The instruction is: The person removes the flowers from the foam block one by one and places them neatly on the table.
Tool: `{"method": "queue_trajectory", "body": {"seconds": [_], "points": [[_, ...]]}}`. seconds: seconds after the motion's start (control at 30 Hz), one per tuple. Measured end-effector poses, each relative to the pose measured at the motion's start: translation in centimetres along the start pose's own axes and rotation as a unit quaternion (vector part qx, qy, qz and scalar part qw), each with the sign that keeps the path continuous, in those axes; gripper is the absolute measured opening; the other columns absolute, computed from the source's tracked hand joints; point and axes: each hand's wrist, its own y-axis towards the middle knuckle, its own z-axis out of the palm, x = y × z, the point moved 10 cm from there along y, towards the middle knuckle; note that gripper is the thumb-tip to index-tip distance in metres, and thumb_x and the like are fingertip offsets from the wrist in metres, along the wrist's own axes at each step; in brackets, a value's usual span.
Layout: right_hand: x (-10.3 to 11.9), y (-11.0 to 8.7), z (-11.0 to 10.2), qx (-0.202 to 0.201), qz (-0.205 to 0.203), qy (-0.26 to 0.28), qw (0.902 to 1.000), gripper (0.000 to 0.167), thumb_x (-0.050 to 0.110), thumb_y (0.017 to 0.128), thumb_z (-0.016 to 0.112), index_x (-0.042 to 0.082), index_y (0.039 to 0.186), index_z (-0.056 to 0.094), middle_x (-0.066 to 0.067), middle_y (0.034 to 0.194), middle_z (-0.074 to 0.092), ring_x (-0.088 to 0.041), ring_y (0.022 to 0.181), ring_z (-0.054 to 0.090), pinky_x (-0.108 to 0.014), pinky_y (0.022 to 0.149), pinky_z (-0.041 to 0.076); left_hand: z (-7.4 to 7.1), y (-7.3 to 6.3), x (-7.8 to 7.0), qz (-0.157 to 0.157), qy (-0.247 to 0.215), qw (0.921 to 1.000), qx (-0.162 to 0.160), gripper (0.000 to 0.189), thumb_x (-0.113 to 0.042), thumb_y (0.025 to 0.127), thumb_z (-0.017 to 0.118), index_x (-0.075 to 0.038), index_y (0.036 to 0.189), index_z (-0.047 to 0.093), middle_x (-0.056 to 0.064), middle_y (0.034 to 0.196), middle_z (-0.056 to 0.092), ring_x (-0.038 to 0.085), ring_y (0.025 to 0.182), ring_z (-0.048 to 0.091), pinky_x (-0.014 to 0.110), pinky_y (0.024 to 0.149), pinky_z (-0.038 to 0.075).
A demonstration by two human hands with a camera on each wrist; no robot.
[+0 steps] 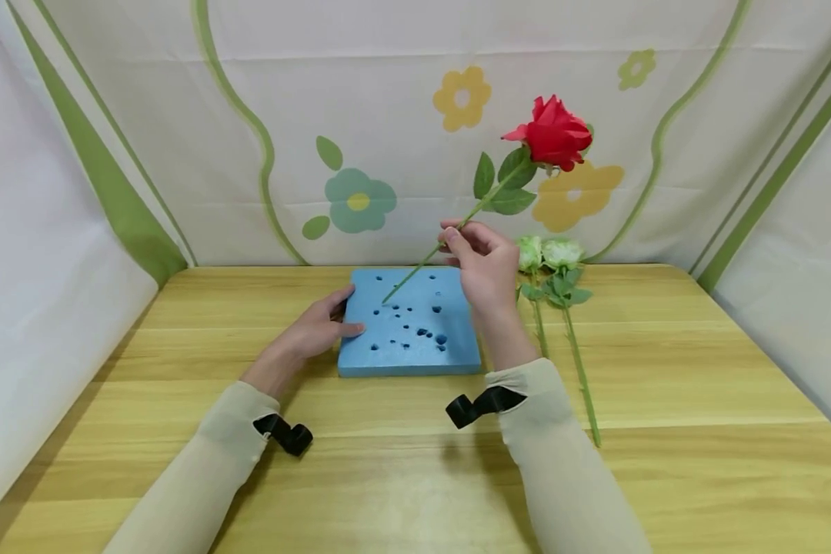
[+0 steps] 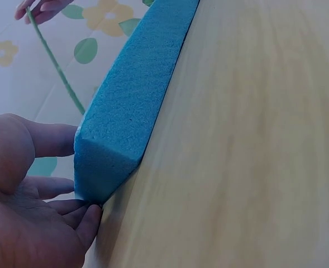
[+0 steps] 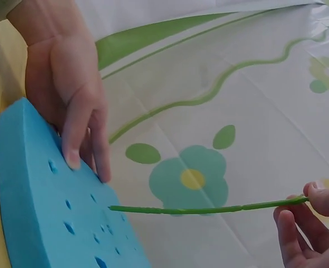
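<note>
In the head view, my right hand (image 1: 486,265) pinches the green stem of a red rose (image 1: 557,137) between thumb and fingers. The bloom points up and to the right, and the stem slants down to the left. Its lower tip overlaps the top of a blue foam block (image 1: 410,370), which is dotted with several holes. My left hand (image 1: 310,332) grips the block's left edge, thumb on the top face and fingers along the side. In the right wrist view, the stem (image 3: 209,211) runs nearly level, its tip by the holed face.
Two pale green-white roses (image 1: 562,255) lie on the wooden table (image 1: 665,369) to the right of the block, stems toward the front. Behind the table hangs a white cloth (image 1: 402,92) printed with flowers. White panels with green stripes stand at both sides.
</note>
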Motion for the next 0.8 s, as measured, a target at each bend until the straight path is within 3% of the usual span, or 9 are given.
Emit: {"method": "queue_trajectory", "body": {"seconds": [0.37, 0.57, 0.8], "points": [[0.6, 0.1, -5.5, 0.038, -0.001, -0.105, 0.9938, 0.021, 0.018, 0.104, 0.07, 0.0, 0.112, 0.077, -0.001, 0.107, 0.079, -0.013, 0.086, 0.077, -0.025, 0.082, 0.065, 0.2, 0.1, 0.0, 0.0, -0.002, 1.0, 0.003, 0.086, -0.016, 0.106, 0.064, -0.014, 0.172, 0.01, 0.015, 0.18, 0.011, 0.036, 0.167, 0.012, 0.054, 0.136, 0.015], [0.9, -0.6, -8.7, 0.041, 0.01, -0.092, 0.9949, 0.024, 0.017, 0.105, 0.068, -0.005, 0.112, 0.072, 0.007, 0.105, 0.077, -0.012, 0.083, 0.077, -0.022, 0.081, 0.064, 0.1, 0.2, -0.1, 0.0, 0.002, 1.0, 0.001, 0.085, -0.016, 0.106, 0.063, -0.014, 0.172, 0.01, 0.015, 0.18, 0.01, 0.036, 0.167, 0.011, 0.054, 0.136, 0.015], [1.0, -1.1, -11.8, 0.039, 0.014, -0.085, 0.9955, 0.019, 0.015, 0.105, 0.067, -0.003, 0.11, 0.071, 0.008, 0.11, 0.076, -0.008, 0.08, 0.075, -0.019, 0.077, 0.063, 0.2, 0.3, -0.1, 0.002, 0.002, 1.0, 0.002, 0.085, -0.016, 0.106, 0.063, -0.014, 0.172, 0.01, 0.014, 0.18, 0.01, 0.036, 0.167, 0.011, 0.054, 0.136, 0.014]]}}
